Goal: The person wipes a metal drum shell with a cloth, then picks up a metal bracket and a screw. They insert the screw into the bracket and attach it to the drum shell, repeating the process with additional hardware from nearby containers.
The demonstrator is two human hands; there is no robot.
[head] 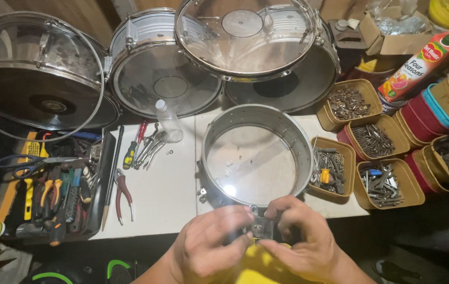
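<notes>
A silver drum shell (302, 141) with no heads lies flat on the white table (172, 194). At its near rim sits a small dark metal lug (260, 227). My left hand (208, 247) and my right hand (300, 239) both pinch this lug from either side, fingers closed on it. A yellow object (260, 265) lies under my hands, mostly hidden.
Several drums (164, 68) lean at the back. A clear bottle (169, 121), pliers and screwdrivers (129, 152) lie left of the shell. A black tool tray (51, 189) sits far left. Brown tubs of screws and metal parts (371, 139) stand right, beside a juice carton (424, 63).
</notes>
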